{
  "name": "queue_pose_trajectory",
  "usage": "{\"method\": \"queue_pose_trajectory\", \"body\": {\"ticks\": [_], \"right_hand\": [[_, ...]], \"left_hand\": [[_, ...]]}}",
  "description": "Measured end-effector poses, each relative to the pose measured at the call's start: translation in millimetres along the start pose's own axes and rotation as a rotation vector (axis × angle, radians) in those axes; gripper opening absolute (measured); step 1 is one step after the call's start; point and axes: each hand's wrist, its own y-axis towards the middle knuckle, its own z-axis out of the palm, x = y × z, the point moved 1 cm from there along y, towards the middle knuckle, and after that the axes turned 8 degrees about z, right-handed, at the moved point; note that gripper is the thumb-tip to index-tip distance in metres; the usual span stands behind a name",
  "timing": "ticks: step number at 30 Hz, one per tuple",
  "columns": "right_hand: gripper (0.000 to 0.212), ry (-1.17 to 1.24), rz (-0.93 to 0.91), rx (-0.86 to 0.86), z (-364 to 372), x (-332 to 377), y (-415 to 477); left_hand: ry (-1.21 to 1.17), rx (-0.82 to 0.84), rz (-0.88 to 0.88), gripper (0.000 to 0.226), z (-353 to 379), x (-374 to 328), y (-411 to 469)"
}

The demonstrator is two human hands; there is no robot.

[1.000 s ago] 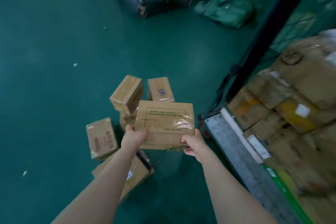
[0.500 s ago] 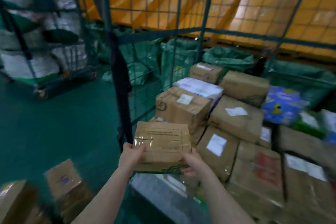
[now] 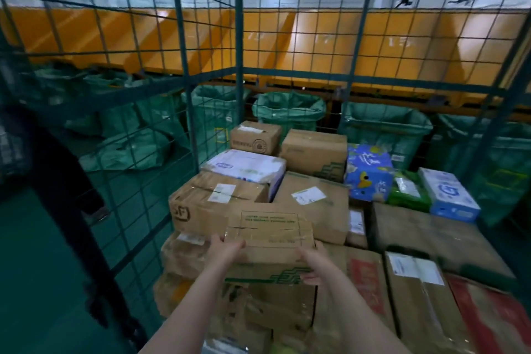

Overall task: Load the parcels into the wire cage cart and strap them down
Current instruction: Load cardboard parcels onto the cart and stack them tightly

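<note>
**Head view: box held in both hands over the stacked cart**

Head camera shows me a flat brown box point(image 3: 270, 234) held out in front, taped across its top and printed with green lines along its near edge. My left hand point(image 3: 225, 248) grips its left side, thumb on top and fingers underneath. My right hand point(image 3: 311, 263) clamps the near right corner, fingers curled under the green-printed edge. The box sits level, above the front rows of parcels, and I cannot tell whether its underside touches the cartons below.

Just behind it to the left stands a larger brown carton point(image 3: 207, 204) with a white label and black letters on its side. To the right of that lies another labelled carton point(image 3: 313, 204). Further back I see a white-wrapped parcel point(image 3: 244, 165), two more brown boxes, and a blue printed box point(image 3: 367, 172). A white and blue box point(image 3: 448, 194) sits at the far right, with a green packet beside it.

Green wire mesh of the cage cart point(image 3: 238, 37) rises on the left and back sides around the load. Beyond the mesh stand green sacks point(image 3: 288, 108) beneath an orange chute point(image 3: 316, 43). Green floor point(image 3: 34, 282) shows at lower left.
</note>
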Motion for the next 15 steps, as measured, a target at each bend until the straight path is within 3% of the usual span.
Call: {"method": "queue_pose_trajectory", "body": {"ticks": [9, 15], "right_hand": [[0.047, 0.2, 0.023, -0.136, -16, 48, 66], [0.054, 0.306, 0.08, -0.233, -33, 68, 102]], "left_hand": [[0.021, 0.198, 0.04, 0.055, 52, -51, 111], [0.109, 0.313, 0.117, 0.035, 88, -78, 156]]}}
